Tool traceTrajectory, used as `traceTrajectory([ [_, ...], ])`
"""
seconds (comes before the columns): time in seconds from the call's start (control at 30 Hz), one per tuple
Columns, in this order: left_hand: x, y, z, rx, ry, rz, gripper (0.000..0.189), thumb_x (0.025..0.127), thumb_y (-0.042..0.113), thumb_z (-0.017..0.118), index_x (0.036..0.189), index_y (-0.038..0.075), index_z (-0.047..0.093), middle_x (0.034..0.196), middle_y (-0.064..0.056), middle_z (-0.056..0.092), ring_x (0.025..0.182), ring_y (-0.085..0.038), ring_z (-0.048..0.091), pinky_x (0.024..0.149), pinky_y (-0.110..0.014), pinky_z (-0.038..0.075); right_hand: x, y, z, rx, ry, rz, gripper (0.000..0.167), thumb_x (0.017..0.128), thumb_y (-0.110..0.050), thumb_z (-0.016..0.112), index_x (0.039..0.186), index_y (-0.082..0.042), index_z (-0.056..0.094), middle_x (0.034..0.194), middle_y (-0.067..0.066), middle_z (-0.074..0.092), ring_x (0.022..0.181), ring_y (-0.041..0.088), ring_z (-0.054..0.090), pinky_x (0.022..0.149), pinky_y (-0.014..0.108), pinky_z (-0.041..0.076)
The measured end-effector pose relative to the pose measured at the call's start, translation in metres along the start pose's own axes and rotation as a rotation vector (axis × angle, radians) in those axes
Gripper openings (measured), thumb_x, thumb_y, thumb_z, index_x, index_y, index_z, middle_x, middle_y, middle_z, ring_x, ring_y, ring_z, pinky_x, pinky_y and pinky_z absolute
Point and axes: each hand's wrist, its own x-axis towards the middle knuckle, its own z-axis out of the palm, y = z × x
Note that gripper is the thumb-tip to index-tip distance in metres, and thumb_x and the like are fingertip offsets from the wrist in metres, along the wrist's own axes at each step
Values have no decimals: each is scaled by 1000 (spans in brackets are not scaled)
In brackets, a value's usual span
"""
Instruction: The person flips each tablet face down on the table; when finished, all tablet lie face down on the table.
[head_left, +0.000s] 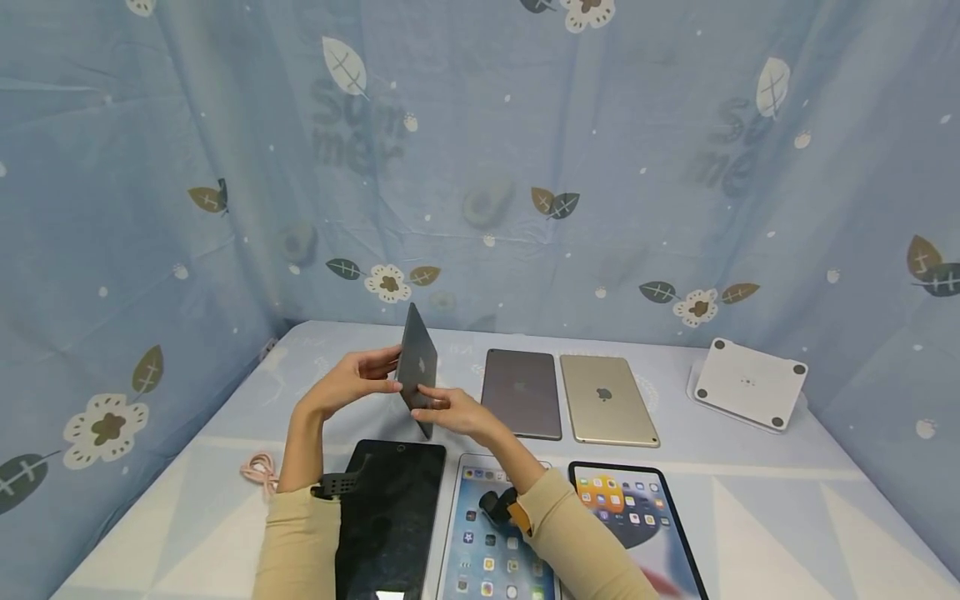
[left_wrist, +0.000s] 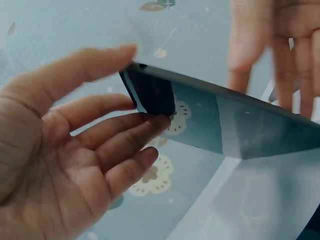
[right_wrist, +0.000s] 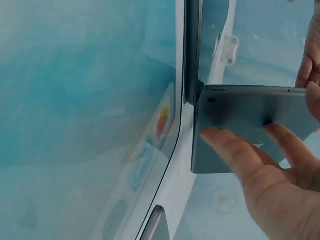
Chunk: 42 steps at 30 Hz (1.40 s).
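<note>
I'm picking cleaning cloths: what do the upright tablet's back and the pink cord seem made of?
Upright tablet's back: probably metal, satin dark grey, since reflections on it look soft and blurred. Pink cord: possibly soft plastic or fabric, given its supple loops; finish too small to tell.

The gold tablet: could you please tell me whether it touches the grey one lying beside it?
Apart: the head view shows a strip of pale tabletop between the gold tablet and the grey tablet.
</note>
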Motion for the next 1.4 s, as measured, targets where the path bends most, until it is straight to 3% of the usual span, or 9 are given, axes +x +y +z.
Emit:
traceTrajectory([
  [0.3, -7, 0, -5, 103, 42, -57, 79, 81, 6, 75, 146, -7, 31, 151, -27, 31, 138, -42, 32, 103, -56, 40, 2, 0, 4, -247, -68, -3, 63, 95, -29, 60, 150, -17, 33, 143, 25, 46, 129, 37, 48, 101, 49, 45],
  [0.63, -5, -6, -4, 245, 91, -88, 81, 76, 4, 78, 143, -10, 35, 144, -30, 41, 131, -44, 44, 97, -52, 48, 0, 1, 5, -430, -41, -45, 57, 95, -21, 58, 148, -11, 38, 144, 23, 46, 124, 34, 52, 97, 43, 46],
  [0.73, -4, -10, -3, 288, 89, -113, 79, 76, 3, 79, 142, -11, 36, 141, -30, 44, 129, -43, 47, 96, -49, 50, -2, 0, 5, -470, -29, -30, 54, 94, -18, 57, 145, -8, 42, 143, 22, 47, 96, 26, 60, 79, 33, 48],
  [0.83, -3, -14, -1, 306, 89, -137, 78, 76, 2, 78, 140, -13, 37, 138, -31, 48, 127, -43, 49, 94, -48, 51, -4, -2, 4, -499, -24, -2, 52, 94, -18, 57, 144, -7, 44, 142, 21, 49, 60, 15, 42, 60, 26, 36],
  [0.9, -1, -16, 1, 312, 90, -149, 77, 76, 1, 78, 140, -14, 38, 135, -31, 50, 124, -43, 52, 94, -48, 51, -5, -3, 4, -509, -27, 14, 51, 95, -18, 56, 143, -6, 44, 143, 20, 48, 52, 13, 29, 55, 25, 31],
  [1.1, 3, -25, 7, 381, 114, -210, 80, 73, 4, 81, 138, -15, 39, 132, -31, 54, 120, -42, 56, 94, -48, 50, -7, -4, 1, -538, -22, 30, 46, 96, -19, 55, 140, -4, 49, 138, 20, 53, 45, 8, 22, 49, 23, 29],
  [1.13, 5, -27, 8, 390, 118, -217, 80, 73, 5, 82, 138, -15, 39, 132, -31, 54, 120, -42, 56, 94, -48, 50, -7, -4, 0, -535, -20, 36, 46, 96, -19, 55, 139, -4, 49, 126, 19, 63, 43, 7, 19, 47, 22, 28],
  [1.23, 8, -32, 11, 419, 117, -233, 80, 71, 4, 82, 136, -17, 41, 127, -32, 57, 115, -41, 59, 91, -47, 52, -9, -3, -2, -531, -17, 30, 44, 96, -18, 55, 137, -2, 51, 117, 19, 67, 41, 6, 18, 45, 21, 27],
  [1.4, 11, -39, 15, 519, 101, -257, 73, 66, 5, 84, 127, -18, 51, 112, -30, 66, 100, -35, 66, 86, -46, 53, -11, 0, -4, -515, -28, 14, 40, 97, -17, 53, 132, 1, 56, 129, 21, 61, 42, 6, 19, 52, 23, 32],
])
